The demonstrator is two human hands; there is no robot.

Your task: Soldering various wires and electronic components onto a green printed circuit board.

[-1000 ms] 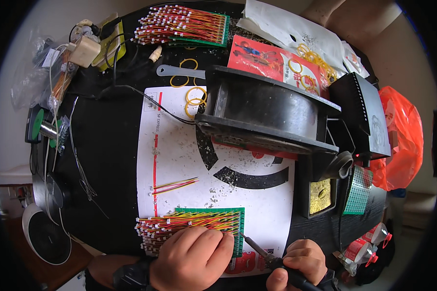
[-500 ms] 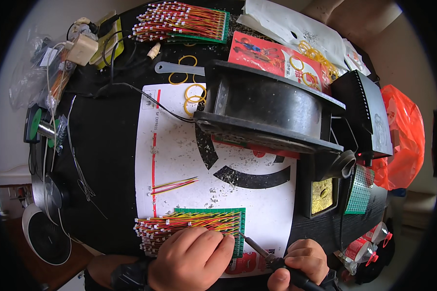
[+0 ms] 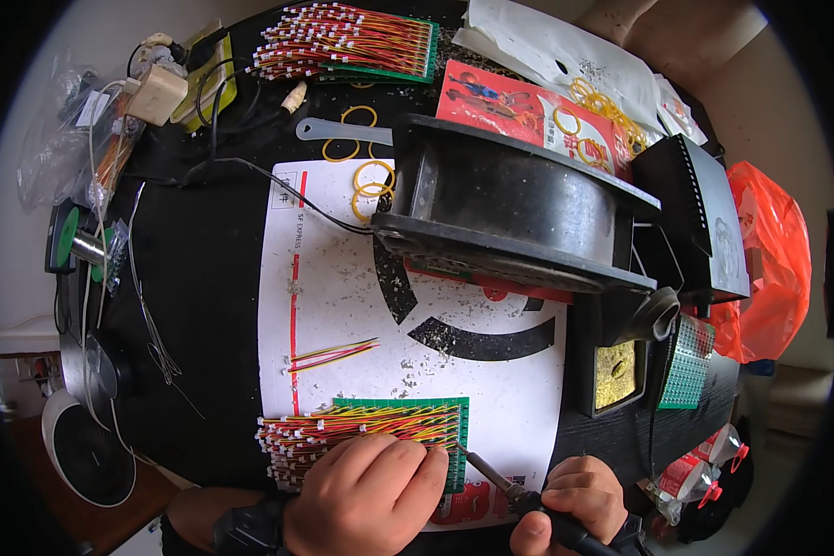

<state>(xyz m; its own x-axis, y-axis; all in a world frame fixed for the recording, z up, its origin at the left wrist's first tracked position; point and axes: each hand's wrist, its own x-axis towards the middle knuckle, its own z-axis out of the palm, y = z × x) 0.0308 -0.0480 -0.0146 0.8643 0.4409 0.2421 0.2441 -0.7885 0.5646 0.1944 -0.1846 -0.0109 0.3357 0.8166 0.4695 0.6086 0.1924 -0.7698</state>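
Note:
A green circuit board (image 3: 461, 476) lies near me on a white sheet. Rows of red, yellow and black wires (image 3: 361, 422) with small white plugs stretch leftward across it. My left hand (image 3: 371, 491) rests over them, its fingers closed at the wire ends by the board's right edge; the fingertips are partly hidden, and they seem to pinch a wire. My right hand (image 3: 579, 505) grips a soldering iron (image 3: 496, 477) by its dark handle. The iron's tip points up and left, at the wire ends beside my left fingertips.
A black box-frame fan (image 3: 519, 204) stands beyond the board. A few loose wires (image 3: 334, 354) lie on the white sheet (image 3: 343, 269). At the right are a yellow sponge (image 3: 615, 375) in a holder and a black box (image 3: 700, 222). Another wired board (image 3: 343, 42) sits at the back.
Both hands, the soldering iron and the board stay almost still. A small red light on the black box at the right no longer shows.

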